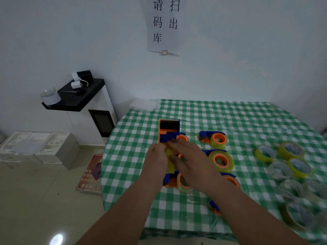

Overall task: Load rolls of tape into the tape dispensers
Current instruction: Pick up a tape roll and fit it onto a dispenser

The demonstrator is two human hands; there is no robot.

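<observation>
A white wall (230, 59) fills the far side, with a paper sign (165, 25) of Chinese characters hung on it. Below, a table under a green-checked cloth (238, 117) takes the right and middle of the scene. At far left stands a white cabinet (99, 121) with a black top (77, 96), bearing a clear roll (49, 97) and small white and black items. White boxes (39, 147) sit on the tiled floor at left, and a reddish poster (90, 174) lies by the table's left edge.

On the cloth, loaded blue-and-orange dispensers (215, 138) lie in a loose column right of centre, partly hidden by the right forearm. Loose rolls of tape (290, 167), yellowish and clear, cluster at the right edge, well apart from the hands.

The held dispenser (169, 133) is raised over the table's left-centre, orange frame far, blue body near, its near end covered by both hands. A yellowish roll (170, 164) shows between the hands. The left hand (156, 160) curls round the dispenser's left side, gripping it. The right hand (191, 161) lies over the roll with fingers (174, 143) stretched fairly straight toward the blue body, pressing there
</observation>
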